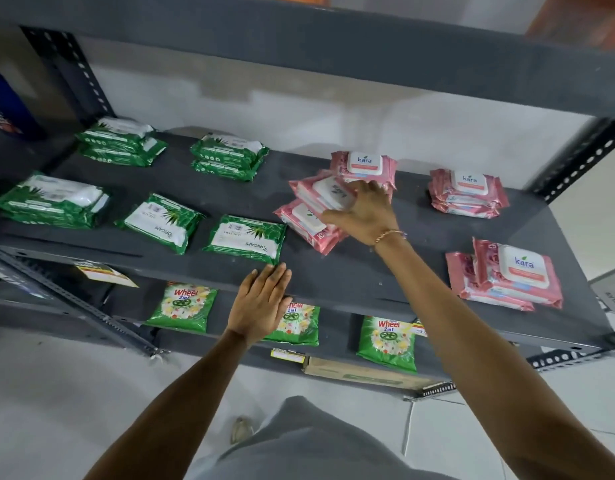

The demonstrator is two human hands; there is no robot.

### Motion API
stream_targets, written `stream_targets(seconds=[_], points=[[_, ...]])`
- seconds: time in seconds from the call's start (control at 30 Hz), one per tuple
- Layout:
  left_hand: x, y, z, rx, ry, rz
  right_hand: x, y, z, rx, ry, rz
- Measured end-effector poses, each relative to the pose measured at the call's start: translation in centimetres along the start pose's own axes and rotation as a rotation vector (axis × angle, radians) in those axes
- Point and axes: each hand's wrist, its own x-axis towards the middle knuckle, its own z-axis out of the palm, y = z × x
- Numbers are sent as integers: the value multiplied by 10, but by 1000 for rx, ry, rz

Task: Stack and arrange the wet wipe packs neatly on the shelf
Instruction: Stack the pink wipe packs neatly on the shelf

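A loose, fanned heap of pink plastic wet wipe packs with white flip lids (pixel 316 209) lies near the middle of the dark grey metal shelf (pixel 351 271), its packs tilted and overlapping, with one more pink pack (pixel 364 165) lying just behind it. The right hand (pixel 363 213) rests on top of this heap, fingers spread wide over the upper pack and pressing it rather than closing round it; a thin bracelet (pixel 391 234) circles the wrist. To the right lie a neat pink stack at the back (pixel 468 192) and a skewed pair of pink packs at the front edge (pixel 510 275). On the left half lie green and white wet wipe packs: two short stacks at the back (pixel 121 142) (pixel 230 155), a stack at the far left (pixel 53 199) and two single packs turned at an angle (pixel 160 221) (pixel 247 239). The left hand (pixel 259 301) hovers flat and open, fingers together, at the shelf's front edge, holding nothing. On the lower shelf lie green detergent pouches (pixel 183 308).
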Motion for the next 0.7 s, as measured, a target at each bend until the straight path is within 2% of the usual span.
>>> stream_targets(seconds=[0.2,0.27,0.37,0.43,0.47,0.53,0.63,0.7], points=[[-1,-3,5,-14,33,42,14,-21,34,-109,-73,35],[-2,-1,8,-44,90,41,15,-19,35,-110,-91,51],[0,5,3,-161,209,78,21,-14,30,-159,-227,43],[5,21,-7,-295,257,124,26,-14,19,-16,-285,77],[11,35,-17,-420,274,92,30,-15,14,94,-288,107],[30,65,-44,-752,267,-180,37,-12,5,292,-326,182],[76,85,-69,-1235,79,-718,34,-3,-3,411,-408,282],[104,81,-73,-1395,26,-928,24,4,-1,485,-423,339]])
